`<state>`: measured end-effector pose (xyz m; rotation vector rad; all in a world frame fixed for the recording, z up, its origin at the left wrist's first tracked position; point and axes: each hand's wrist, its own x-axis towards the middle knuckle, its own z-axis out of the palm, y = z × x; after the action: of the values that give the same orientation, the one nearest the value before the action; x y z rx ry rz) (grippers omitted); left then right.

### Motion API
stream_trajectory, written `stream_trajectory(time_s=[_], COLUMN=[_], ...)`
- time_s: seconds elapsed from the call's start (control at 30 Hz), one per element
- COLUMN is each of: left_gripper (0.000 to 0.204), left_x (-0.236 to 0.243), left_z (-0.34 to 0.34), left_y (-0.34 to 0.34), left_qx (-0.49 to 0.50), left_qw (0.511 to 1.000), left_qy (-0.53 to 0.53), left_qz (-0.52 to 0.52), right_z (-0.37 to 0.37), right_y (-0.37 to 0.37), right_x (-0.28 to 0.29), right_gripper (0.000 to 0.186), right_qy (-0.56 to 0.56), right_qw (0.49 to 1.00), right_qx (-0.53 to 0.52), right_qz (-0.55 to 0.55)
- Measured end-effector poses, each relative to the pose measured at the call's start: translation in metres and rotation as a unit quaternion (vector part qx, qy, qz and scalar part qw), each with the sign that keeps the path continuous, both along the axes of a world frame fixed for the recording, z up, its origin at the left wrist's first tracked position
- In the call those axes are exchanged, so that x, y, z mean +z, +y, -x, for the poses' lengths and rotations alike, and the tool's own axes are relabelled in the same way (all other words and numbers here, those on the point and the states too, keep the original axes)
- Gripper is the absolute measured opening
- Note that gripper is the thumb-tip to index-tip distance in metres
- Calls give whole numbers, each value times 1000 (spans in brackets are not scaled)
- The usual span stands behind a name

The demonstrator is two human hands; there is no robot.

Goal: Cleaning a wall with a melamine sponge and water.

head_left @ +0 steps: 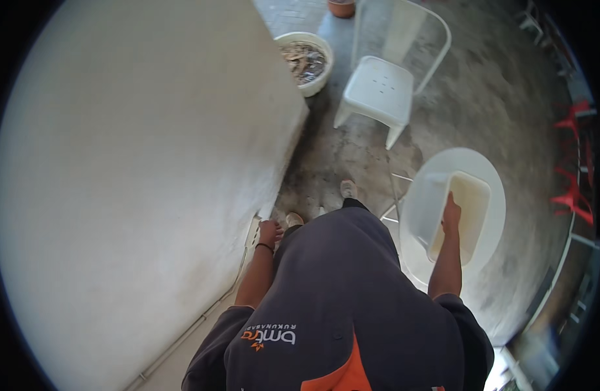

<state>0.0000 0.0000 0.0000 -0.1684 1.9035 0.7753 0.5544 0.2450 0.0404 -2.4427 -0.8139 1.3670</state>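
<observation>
My right arm reaches over a white round table (pixel 414 215), where a cream rectangular tub (pixel 473 225) stands. My right hand (pixel 451 212) is at the tub's left side, with its thumb or a finger along the inside and the rest closed around the rim. Down beside the white wall hangs my left hand (pixel 269 232), a dark band on its wrist. Its fingers are loosely bent and slightly apart, with nothing visible in them. Close by that hand, against the wall, is a white fixture with dark holes (pixel 253 232), partly hidden.
A white metal chair (pixel 381 88) stands ahead on the grey concrete floor. Beyond the wall's corner (pixel 303 114) sits a white round pot (pixel 323 72) of dry scraps. Red chairs (pixel 570 195) line the far right. A cable (pixel 202 319) runs along the wall's foot.
</observation>
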Motion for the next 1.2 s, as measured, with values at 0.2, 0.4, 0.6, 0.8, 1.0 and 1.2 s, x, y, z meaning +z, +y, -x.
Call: stream_trajectory(time_s=[0.2,0.4,0.6,0.8,1.0,1.2], left_gripper=[49,46,74,82,61,49], left_x=[-5,5,46,85,69,89], left_z=[66,85,59,23,24,36], left_y=[-51,-87,-76,-50,-76,-118], left_qx=[25,24,-381,-470,-512,-509], left_qw=[999,999,895,846,844,856], left_qy=[32,42,119,105,107,48], left_qz=[16,22,198,232,118,-78], right_z=[9,3,42,31,-5,3], right_y=[-29,-25,-21,-20,-24,-10], right_x=[-93,-67,28,19,-19,82], right_gripper=[65,66,72,71,72,66], right_qy=[11,187,362,29,-3,-130], right_qw=[992,972,900,996,988,985], right_qx=[-67,-13,-223,-12,94,-40], right_qz=[-108,-145,-97,-82,-122,-103])
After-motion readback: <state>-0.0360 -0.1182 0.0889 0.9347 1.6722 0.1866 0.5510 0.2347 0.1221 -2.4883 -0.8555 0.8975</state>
